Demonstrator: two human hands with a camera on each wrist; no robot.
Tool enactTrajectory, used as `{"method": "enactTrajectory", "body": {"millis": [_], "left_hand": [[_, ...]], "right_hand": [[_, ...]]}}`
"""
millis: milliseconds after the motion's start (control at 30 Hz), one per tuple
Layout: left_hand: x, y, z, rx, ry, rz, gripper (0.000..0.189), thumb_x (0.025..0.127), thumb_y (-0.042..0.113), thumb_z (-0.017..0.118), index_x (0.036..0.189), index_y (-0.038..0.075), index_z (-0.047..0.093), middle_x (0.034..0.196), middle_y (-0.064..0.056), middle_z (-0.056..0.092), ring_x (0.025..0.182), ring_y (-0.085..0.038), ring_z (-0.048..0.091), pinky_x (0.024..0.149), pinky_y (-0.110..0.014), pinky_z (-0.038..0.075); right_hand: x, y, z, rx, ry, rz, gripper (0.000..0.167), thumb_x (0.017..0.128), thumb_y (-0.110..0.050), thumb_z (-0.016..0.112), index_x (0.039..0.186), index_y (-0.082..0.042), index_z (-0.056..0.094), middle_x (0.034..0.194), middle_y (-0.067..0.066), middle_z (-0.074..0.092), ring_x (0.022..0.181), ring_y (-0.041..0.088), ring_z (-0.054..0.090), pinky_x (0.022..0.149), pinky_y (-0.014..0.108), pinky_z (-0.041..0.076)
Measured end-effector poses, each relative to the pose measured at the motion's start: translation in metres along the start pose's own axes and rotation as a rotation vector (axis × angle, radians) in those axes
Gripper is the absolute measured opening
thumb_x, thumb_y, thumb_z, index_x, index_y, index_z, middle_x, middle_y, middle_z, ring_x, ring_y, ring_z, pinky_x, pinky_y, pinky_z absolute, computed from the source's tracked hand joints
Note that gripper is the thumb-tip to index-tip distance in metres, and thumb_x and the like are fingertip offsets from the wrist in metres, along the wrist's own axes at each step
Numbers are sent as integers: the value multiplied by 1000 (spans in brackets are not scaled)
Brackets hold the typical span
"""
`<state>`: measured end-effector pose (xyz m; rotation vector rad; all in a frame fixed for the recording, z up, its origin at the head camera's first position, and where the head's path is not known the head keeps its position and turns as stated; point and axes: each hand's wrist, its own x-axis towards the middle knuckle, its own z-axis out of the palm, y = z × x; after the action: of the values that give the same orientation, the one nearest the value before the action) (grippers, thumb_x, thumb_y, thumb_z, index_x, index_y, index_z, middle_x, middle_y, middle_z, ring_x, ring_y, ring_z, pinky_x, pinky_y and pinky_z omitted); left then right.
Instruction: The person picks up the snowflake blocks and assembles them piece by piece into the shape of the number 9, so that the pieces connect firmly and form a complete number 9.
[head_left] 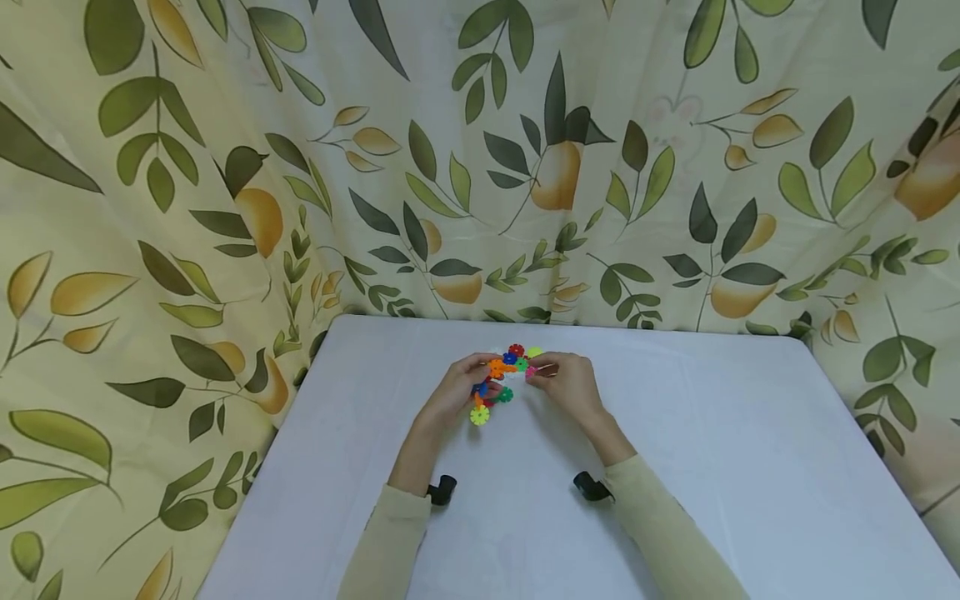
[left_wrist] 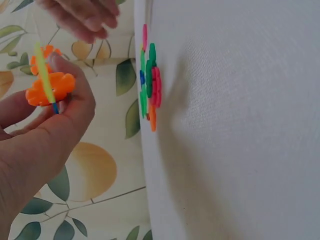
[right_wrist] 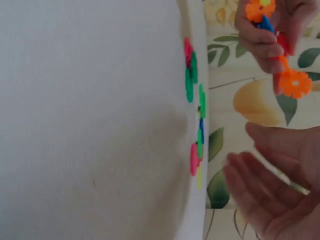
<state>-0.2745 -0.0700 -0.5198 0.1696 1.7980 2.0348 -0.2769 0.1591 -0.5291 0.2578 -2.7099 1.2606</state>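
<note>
My left hand (head_left: 448,393) pinches a chain of notched, flower-shaped interlocking plastic discs. In the left wrist view an orange disc (left_wrist: 62,86) and a yellow disc (left_wrist: 44,72), seen edge-on, sit among the fingers. The right wrist view shows blue and red pieces in the chain, with another orange disc (right_wrist: 301,89) at its lower end. My right hand (head_left: 576,390) is over the far part of the table, near loose discs. Its fingers are loosely bent and apart from the thumb, holding nothing. Below the hands lie pink (left_wrist: 157,89), green (right_wrist: 189,84) and other coloured discs.
A white-covered table (head_left: 675,500) carries the loose discs toward its far edge. Behind it hangs a leaf-and-fruit patterned curtain (head_left: 465,233), which also runs along the left side. A black wrist device (head_left: 444,490) sticks out by the left sleeve, another (head_left: 591,486) by the right.
</note>
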Motion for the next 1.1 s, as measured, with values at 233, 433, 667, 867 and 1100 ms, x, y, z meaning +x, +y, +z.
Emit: {"method": "enactTrajectory", "body": {"millis": [233, 433, 667, 867, 1100], "left_hand": [[0, 3, 1, 11, -43, -36, 41, 113, 13, 40, 152, 3, 49, 125, -26, 54, 86, -21, 60, 78, -26, 55], [3, 0, 2, 31, -67, -31, 38, 110, 14, 52, 146, 3, 52, 107, -17, 57, 83, -18, 60, 73, -25, 55], [3, 1, 2, 43, -71, -23, 30, 110, 12, 51, 139, 4, 54, 95, -10, 61, 81, -18, 64, 78, -29, 59], [2, 1, 1, 56, -53, -43, 28, 110, 18, 52, 135, 5, 56, 107, -16, 57, 84, -20, 62, 73, -26, 56], [3, 1, 0, 52, -54, -49, 32, 109, 27, 56, 130, 3, 56, 99, -9, 57, 81, -19, 60, 71, -26, 55]], "right_hand": [[15, 12, 4, -163, -135, 181, 37, 90, -21, 84, 120, 0, 75, 109, 13, 75, 98, 29, 68, 88, 45, 57], [23, 19, 9, -238, -160, 184, 39, 91, -20, 82, 121, 2, 74, 116, 17, 70, 110, 34, 62, 99, 52, 52], [25, 20, 8, -233, -155, 196, 28, 88, -16, 84, 109, 0, 74, 99, 11, 71, 92, 28, 63, 85, 44, 55], [19, 17, 4, -75, -115, 203, 14, 89, -11, 82, 100, -4, 76, 86, 6, 73, 78, 21, 66, 70, 33, 57], [10, 8, -4, 197, -60, 201, 17, 89, -15, 84, 103, -5, 80, 88, 7, 78, 74, 18, 75, 67, 30, 61]]}}
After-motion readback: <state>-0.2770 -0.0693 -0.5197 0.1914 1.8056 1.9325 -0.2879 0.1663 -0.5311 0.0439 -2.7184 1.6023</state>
